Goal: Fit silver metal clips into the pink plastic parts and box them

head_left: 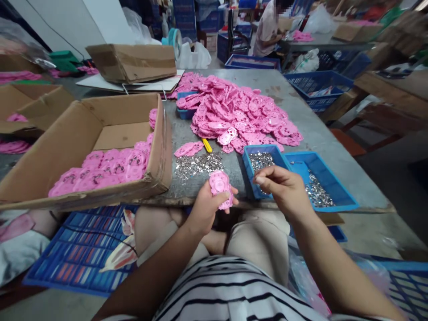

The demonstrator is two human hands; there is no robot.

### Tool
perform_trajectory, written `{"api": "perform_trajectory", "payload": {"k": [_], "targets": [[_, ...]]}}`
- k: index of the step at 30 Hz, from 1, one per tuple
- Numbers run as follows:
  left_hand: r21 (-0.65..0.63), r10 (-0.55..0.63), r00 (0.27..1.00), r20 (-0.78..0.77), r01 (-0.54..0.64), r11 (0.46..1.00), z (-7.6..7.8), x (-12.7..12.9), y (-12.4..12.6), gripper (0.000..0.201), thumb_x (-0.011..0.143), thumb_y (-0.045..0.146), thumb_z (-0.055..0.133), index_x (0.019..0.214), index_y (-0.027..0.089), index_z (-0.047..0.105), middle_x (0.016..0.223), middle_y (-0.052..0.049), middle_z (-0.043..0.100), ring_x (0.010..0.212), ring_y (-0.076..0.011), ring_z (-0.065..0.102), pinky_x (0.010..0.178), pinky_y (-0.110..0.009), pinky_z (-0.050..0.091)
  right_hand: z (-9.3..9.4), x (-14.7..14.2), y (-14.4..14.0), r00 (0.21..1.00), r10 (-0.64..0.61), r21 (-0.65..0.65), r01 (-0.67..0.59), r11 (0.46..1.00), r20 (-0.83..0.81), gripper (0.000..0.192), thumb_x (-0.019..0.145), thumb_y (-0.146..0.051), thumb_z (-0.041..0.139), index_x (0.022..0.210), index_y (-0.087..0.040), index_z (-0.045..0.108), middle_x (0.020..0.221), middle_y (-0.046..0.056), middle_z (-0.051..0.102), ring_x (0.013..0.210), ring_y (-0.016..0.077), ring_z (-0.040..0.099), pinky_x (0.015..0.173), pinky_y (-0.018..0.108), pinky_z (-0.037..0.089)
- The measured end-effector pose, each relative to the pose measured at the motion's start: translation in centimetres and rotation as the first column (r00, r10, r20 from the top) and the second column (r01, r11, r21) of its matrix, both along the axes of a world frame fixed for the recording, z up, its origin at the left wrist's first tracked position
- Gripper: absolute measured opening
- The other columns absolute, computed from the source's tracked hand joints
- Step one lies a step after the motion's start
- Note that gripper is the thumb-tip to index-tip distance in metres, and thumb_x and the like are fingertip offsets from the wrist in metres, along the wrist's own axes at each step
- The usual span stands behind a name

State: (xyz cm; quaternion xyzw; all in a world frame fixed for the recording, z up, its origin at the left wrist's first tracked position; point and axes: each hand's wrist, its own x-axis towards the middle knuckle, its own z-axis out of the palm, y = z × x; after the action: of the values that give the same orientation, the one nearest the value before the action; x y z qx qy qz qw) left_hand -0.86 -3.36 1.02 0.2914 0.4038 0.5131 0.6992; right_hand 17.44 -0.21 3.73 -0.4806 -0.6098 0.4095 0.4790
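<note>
My left hand [207,207] grips a pink plastic piece [221,188], fingers closed around its lower edge, thumb across its face. The piece sits just over the near edge of the grey table [301,116], above my lap. My right hand [284,189] hovers beside it with fingertips [259,179] pinched together; whether a small part lies between them I cannot tell. That hand is over the near corner of a small blue tray [254,171] filled with silver metal bits. A second, larger blue tray [329,178] touches it on the right and reaches almost to the table's front edge.

Between my hands and the cardboard box [83,147] on the left lies a loose scatter of silver bits [199,164], with a few pink pieces [187,148] and a yellow tool [207,146] just behind. The box, holding rows of pink pieces, overhangs the table's near edge; its right wall stands close to my left hand. The open strip of table in front of me is narrow, bounded by box, scatter and trays.

Farther back, a large heap of pink pieces [240,116] covers the table's middle. Beyond it lies another cardboard box [133,62] on its side. Blue crates [83,249] lie on the floor at left. Another person [269,29] sits at a far table.
</note>
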Motion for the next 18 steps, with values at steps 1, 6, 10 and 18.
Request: {"api": "perform_trajectory", "payload": {"k": [1,6,10,18], "targets": [[-0.002,0.011,1.0,-0.012,-0.011,1.0,0.4,0.2,0.0,0.043,0.063,0.027,0.075,0.096,0.016,0.05,0.078,-0.002,0.067,0.057,-0.0128,0.063,0.039,-0.017,0.042,-0.3,-0.9,-0.3,0.998,0.065,0.042,-0.065,0.997,0.003,0.021,0.074,-0.039,0.073,0.067,-0.021,0.065,0.066,0.001,0.063,0.057,0.0123,0.052,0.054,0.027,0.042],[-0.035,0.014,1.0,0.025,-0.014,0.999,1.0,0.5,-0.4,0.049,0.056,0.033,0.08,0.09,0.017,0.049,0.069,0.004,0.058,0.051,-0.0118,0.061,0.035,-0.017,0.039,-1.0,-2.7,-0.7,0.959,0.246,0.238,-0.274,0.932,0.143,0.015,0.082,-0.032,0.067,0.07,-0.023,0.071,0.074,0.004,0.066,0.072,0.0156,0.062,0.066,0.03,0.05],[-0.079,-0.018,0.998,0.066,0.024,0.997,0.6,0.1,-0.6,0.05,0.053,0.03,0.081,0.089,0.017,0.049,0.068,0.004,0.058,0.05,-0.0112,0.06,0.034,-0.016,0.037,-1.4,-2.7,-0.5,0.945,0.298,0.205,-0.32,0.925,0.132,0.013,0.081,-0.033,0.07,0.072,-0.024,0.073,0.075,0.004,0.066,0.071,0.0152,0.062,0.065,0.03,0.05],[0.066,0.241,0.958,-0.158,-0.233,0.97,-0.2,0.4,-0.4,0.035,0.06,0.02,0.071,0.086,0.018,0.048,0.07,0.004,0.062,0.052,-0.0095,0.059,0.036,-0.016,0.037,-2.9,-3.7,-1.1,0.976,0.126,-0.235,-0.167,0.958,-0.18,0.029,0.067,-0.047,0.077,0.072,-0.02,0.068,0.069,0.0,0.063,0.052,0.0097,0.048,0.049,0.025,0.038]]}}
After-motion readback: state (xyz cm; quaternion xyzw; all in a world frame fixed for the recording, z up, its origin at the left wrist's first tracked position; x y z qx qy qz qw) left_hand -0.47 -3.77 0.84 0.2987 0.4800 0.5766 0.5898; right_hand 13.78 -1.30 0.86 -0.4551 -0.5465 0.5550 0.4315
